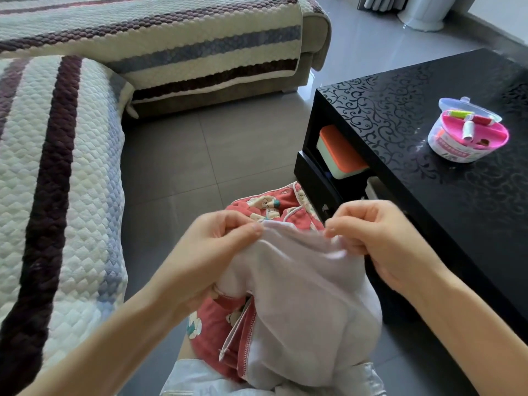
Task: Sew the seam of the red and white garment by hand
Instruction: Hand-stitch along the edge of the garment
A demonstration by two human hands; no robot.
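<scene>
The left hand [225,247] pinches the top edge of the garment [300,304] with thumb and finger. The right hand [380,241], at 3 o'clock from it, pinches the same edge. The garment lies on the lap at 6 o'clock, with its soft white side out and red peeking below. No needle shows. It seems best to pull the edge flat and find the seam first. A round plastic thread box [468,132] sits at 2 o'clock on the shiny black table [400,110].
</scene>
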